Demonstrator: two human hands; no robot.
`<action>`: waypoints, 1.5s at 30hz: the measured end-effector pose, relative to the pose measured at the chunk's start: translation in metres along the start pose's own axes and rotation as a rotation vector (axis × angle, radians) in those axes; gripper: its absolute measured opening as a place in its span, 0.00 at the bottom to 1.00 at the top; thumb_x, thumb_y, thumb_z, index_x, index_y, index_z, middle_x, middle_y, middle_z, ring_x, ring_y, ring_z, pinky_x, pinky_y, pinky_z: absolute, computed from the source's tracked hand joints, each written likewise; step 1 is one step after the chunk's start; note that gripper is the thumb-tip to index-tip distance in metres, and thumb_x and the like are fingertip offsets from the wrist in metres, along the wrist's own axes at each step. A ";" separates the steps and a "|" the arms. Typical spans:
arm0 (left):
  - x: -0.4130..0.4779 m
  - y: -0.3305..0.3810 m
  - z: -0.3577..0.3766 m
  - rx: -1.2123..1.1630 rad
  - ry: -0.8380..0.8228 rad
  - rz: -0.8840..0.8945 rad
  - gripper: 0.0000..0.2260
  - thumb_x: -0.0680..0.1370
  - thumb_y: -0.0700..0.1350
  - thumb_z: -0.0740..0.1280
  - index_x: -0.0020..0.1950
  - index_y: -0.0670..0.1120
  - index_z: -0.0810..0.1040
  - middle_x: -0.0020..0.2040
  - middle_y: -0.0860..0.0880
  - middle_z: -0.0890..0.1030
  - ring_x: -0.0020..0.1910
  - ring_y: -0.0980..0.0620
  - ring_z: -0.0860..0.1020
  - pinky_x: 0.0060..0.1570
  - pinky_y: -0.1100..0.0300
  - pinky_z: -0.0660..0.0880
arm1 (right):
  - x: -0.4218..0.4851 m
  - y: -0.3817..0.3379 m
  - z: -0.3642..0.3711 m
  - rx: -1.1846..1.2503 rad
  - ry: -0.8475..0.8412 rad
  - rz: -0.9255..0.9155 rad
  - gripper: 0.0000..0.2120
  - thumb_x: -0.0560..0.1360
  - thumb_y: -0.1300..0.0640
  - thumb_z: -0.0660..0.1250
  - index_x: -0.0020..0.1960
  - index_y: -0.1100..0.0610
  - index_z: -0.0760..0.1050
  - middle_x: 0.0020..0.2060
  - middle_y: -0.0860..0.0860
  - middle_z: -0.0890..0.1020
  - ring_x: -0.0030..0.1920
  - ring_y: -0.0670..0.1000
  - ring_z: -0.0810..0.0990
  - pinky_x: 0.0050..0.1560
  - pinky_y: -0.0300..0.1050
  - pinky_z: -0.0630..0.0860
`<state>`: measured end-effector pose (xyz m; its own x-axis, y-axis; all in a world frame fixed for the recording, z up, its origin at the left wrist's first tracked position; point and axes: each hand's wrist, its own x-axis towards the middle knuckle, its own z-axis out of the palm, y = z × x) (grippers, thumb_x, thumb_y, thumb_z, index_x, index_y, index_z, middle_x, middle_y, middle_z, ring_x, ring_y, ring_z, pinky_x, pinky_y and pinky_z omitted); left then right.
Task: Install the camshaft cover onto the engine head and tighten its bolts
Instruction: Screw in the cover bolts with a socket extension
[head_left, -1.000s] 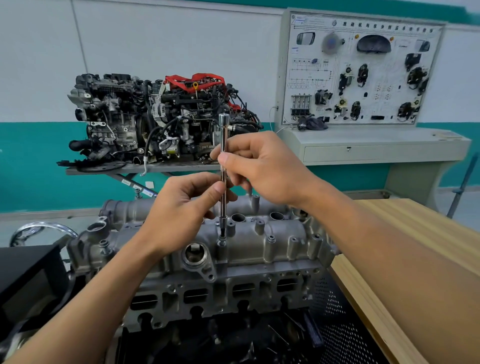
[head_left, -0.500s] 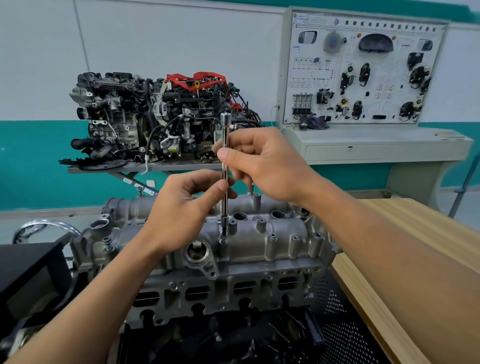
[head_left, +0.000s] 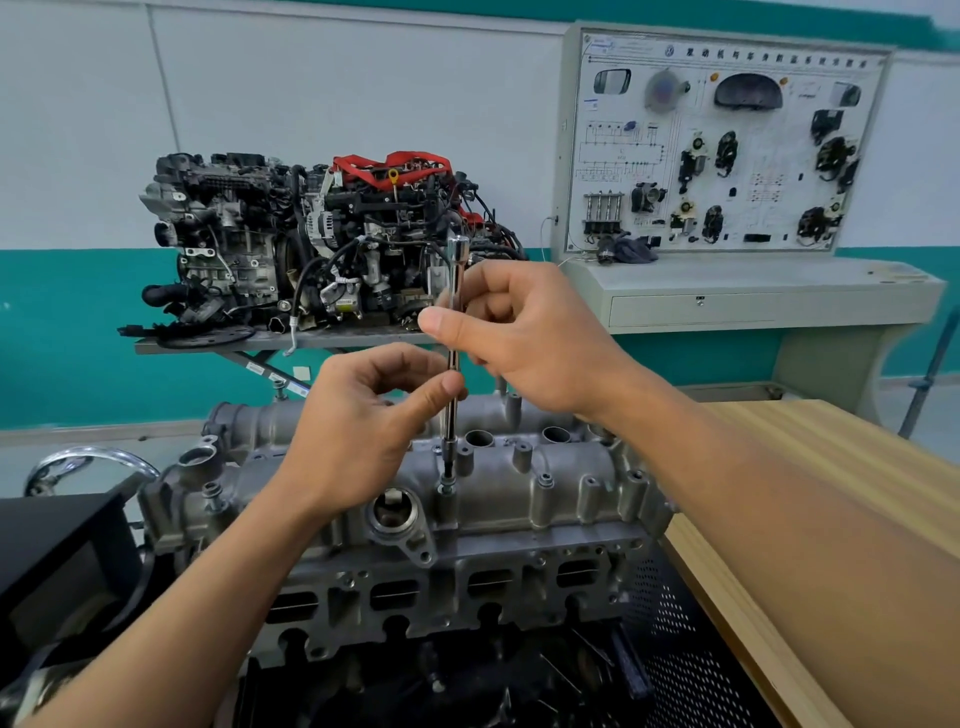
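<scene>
Seating: grey cast-aluminium camshaft cover (head_left: 519, 499) is sat on the grey metal engine head (head_left: 467, 587).
Hands: left hand (head_left: 358, 431) low, right hand (head_left: 524, 338) high, both pinched round the slim chrome extension bar (head_left: 453, 415).
Bolt (head_left: 445, 488): same small one kept under the tip as a second ago, only finger-spun, so probably not torqued yet.

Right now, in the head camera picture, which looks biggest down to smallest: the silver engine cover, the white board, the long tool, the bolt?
1. Silver engine cover and white board: they look about alike, and the cover is nearer, so I won't rank them.
2. Long tool.
3. Bolt under it, the smallest.
</scene>
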<state>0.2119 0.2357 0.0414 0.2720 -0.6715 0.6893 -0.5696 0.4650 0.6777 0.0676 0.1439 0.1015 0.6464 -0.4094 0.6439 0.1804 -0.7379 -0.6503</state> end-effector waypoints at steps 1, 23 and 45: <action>0.000 0.001 0.000 0.008 -0.021 -0.007 0.07 0.74 0.52 0.71 0.46 0.49 0.84 0.41 0.53 0.87 0.41 0.58 0.83 0.37 0.63 0.79 | -0.001 -0.001 -0.002 0.002 -0.036 -0.001 0.04 0.77 0.56 0.71 0.45 0.55 0.80 0.27 0.51 0.76 0.27 0.47 0.71 0.28 0.36 0.70; 0.002 0.007 0.001 0.016 -0.136 -0.028 0.08 0.81 0.47 0.64 0.52 0.48 0.84 0.44 0.52 0.87 0.46 0.56 0.83 0.39 0.62 0.79 | -0.001 -0.007 -0.005 -0.007 -0.016 0.035 0.07 0.80 0.62 0.66 0.45 0.61 0.80 0.25 0.48 0.75 0.27 0.47 0.71 0.30 0.35 0.70; 0.002 0.009 0.005 0.012 -0.104 0.016 0.11 0.76 0.50 0.70 0.48 0.43 0.84 0.41 0.48 0.86 0.39 0.53 0.82 0.37 0.69 0.74 | 0.000 0.000 0.006 -0.055 0.117 -0.012 0.13 0.74 0.57 0.74 0.35 0.55 0.73 0.20 0.43 0.72 0.21 0.41 0.67 0.24 0.32 0.64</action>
<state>0.2036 0.2360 0.0481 0.1808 -0.7207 0.6692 -0.5828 0.4697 0.6632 0.0719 0.1470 0.0996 0.5528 -0.4582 0.6961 0.1445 -0.7700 -0.6215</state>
